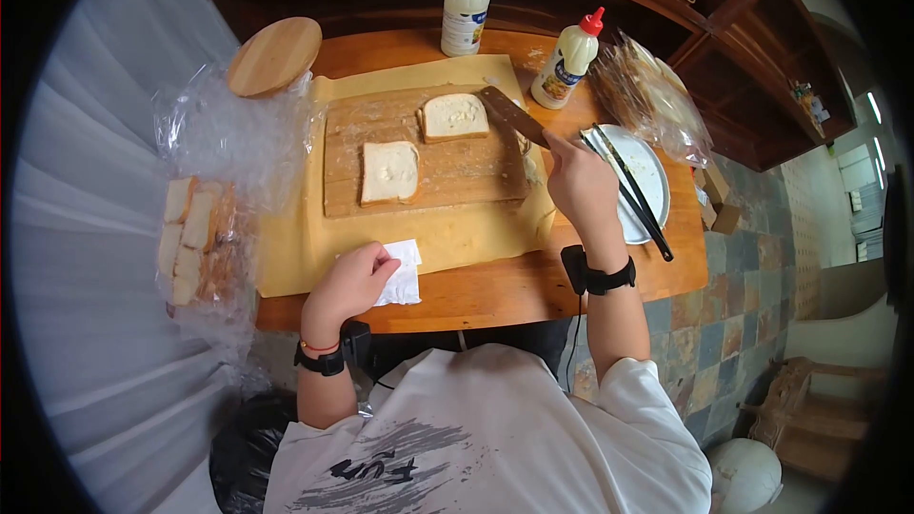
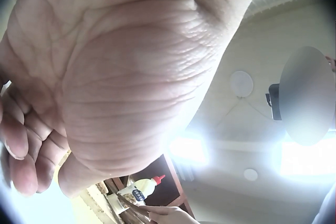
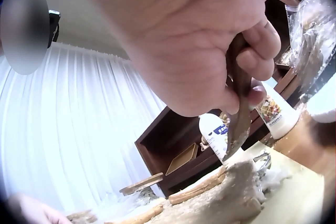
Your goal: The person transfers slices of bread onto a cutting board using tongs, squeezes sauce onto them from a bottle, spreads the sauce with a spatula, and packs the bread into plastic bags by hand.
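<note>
Right-hand fingers are clamping around the handle of a flat brown spreader, thumb and fingers closing on it; the right hand is holding it at the far right of the wooden cutting board. The tip is sitting just beside the upper bread slice – contact unclear. Left-hand fingers are curling loosely with nothing visible between them, the left hand lying beside the white napkin; whether it is touching it, can't tell.

The upper slice and the lower bread slice are both lying flat on the board, each carrying a pale creamy dab near its middle. The board is resting on a yellow sheet. Two red-capped squeeze bottles, the left one and the right one, are standing beyond; chopsticks are lying across the white plate.

Spreading looks to be the step in hand, apparently barely starting – next move is likely calling for laying the blade low and flat, pressing lightly so the soft bread isn't tearing.
</note>
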